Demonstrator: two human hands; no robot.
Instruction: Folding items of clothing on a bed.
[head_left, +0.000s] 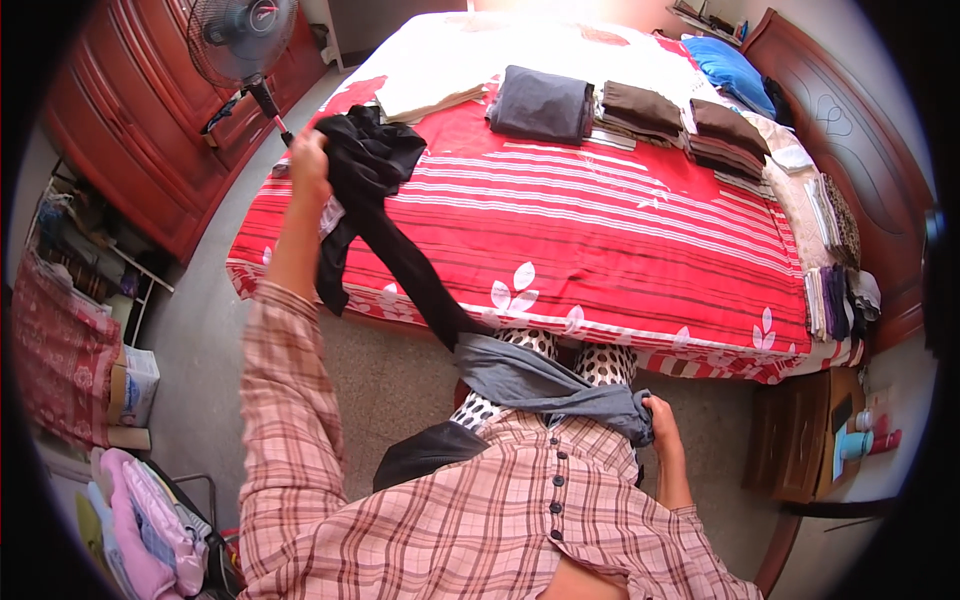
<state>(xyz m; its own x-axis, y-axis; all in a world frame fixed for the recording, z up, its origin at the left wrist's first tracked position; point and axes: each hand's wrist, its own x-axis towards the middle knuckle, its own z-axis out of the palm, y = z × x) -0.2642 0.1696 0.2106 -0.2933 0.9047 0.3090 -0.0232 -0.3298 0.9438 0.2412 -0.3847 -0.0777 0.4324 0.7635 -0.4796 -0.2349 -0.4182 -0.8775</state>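
My left hand (308, 161) is raised over the left side of the bed, closed on a black garment (375, 161). The bulk of it is bunched on the red bedspread, while a long strip runs down towards my knees. Over my lap lies a twisted grey cloth (525, 375). My right hand (664, 427) grips its right end, low beside my hip. The strip meets the grey cloth at my knee; I cannot tell whether the two are joined. Beneath the cloth show my spotted trousers (606, 364).
The bed with a red patterned bedspread (570, 247) carries a folded dark grey cloth (540, 105), folded brown clothes (645, 105) and a blue pillow (727, 71). A standing fan (244, 37) and wooden wardrobe (142, 135) are left. A bedside cabinet (787, 435) stands right; piled clothes (142, 517) lie lower left.
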